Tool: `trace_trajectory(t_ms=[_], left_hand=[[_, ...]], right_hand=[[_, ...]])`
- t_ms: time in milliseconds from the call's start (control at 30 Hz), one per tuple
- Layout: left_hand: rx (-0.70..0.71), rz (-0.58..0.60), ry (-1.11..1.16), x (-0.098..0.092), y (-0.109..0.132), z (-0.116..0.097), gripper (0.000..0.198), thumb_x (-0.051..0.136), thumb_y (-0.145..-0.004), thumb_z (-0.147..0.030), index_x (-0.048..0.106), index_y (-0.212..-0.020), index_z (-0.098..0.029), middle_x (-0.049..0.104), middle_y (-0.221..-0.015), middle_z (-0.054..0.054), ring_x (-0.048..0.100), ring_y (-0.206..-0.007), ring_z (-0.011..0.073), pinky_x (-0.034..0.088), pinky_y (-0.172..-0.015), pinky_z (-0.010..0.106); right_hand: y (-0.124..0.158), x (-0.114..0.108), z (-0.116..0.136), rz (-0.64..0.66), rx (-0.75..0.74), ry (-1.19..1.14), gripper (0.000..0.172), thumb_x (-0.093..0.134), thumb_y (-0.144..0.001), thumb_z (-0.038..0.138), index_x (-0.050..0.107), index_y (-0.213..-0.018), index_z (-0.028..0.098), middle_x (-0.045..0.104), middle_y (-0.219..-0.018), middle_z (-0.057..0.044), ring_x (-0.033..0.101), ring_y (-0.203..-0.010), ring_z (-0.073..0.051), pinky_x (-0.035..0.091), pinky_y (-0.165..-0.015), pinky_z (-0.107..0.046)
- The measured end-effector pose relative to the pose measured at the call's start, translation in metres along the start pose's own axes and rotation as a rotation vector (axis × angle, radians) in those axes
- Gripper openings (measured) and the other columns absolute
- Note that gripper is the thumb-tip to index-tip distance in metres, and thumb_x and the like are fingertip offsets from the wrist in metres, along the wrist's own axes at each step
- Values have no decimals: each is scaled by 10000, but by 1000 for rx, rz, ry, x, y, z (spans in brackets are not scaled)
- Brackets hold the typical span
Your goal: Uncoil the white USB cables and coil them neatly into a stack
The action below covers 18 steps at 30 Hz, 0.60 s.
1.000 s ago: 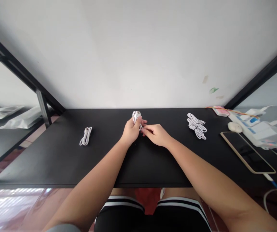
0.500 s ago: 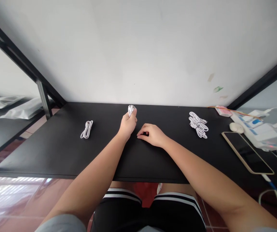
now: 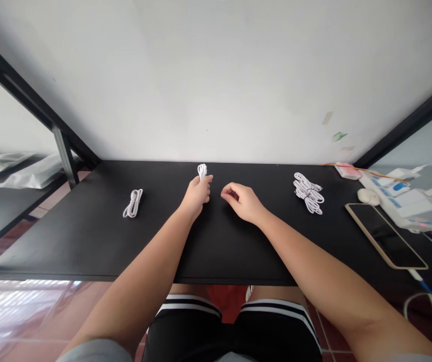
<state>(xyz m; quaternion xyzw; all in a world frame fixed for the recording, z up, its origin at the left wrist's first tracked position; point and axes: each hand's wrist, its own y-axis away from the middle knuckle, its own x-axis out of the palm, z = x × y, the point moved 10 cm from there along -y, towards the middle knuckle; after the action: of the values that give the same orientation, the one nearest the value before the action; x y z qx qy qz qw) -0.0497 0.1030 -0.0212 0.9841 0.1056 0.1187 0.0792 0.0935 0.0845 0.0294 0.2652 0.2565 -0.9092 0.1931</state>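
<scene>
My left hand [image 3: 196, 196] is closed around a coiled white cable [image 3: 202, 170], whose looped end sticks up above the fingers; the rest of it is hidden in the grip. To its right, my right hand [image 3: 243, 199] hovers over the black table [image 3: 216, 251], thumb and fingertips pinched together. Whatever may be between those fingertips is too small to make out. Another coiled white cable [image 3: 132, 203] lies on the table to the left. Over on the right, a pile of bundled white cables [image 3: 308, 193] bears a thin dark tie.
At the right end are a phone [image 3: 385, 235] plugged into a cable, a white rounded case [image 3: 368, 196], a power strip [image 3: 385, 198] with chargers and a pink box [image 3: 347, 170]. A wall [image 3: 216, 90] backs the table. Plastic bags [image 3: 31, 172] lie on a shelf at left.
My right hand has moved up and slightly right, away from my left hand, and its fingertips have drawn together. My left hand still grips the cable, shifted a little left.
</scene>
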Motion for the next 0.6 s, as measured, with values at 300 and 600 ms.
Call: trace_trajectory(t_ms=[300,600], left_hand=[[87,212,-22,24,3,-3,195,582,-895,-358,531,-882,-170,605,-732,28,524,-489,93,294,-391,194],[-16,174,-301,20,8,9,244,621,-868,-360,448,-799,-201,359,-574,-77,274,-421,50,187,-390,181]], right_hand=[[2,-24,-14,-241,98,-219,176,723,-844,392,711,-869,218,750,-829,-48,661,-704,-176,538,-714,-338],[3,-41,-28,-381,167,-345,515,793,-772,411,656,-1233,226,792,-939,-59,752,-833,-225,591,-848,-401]])
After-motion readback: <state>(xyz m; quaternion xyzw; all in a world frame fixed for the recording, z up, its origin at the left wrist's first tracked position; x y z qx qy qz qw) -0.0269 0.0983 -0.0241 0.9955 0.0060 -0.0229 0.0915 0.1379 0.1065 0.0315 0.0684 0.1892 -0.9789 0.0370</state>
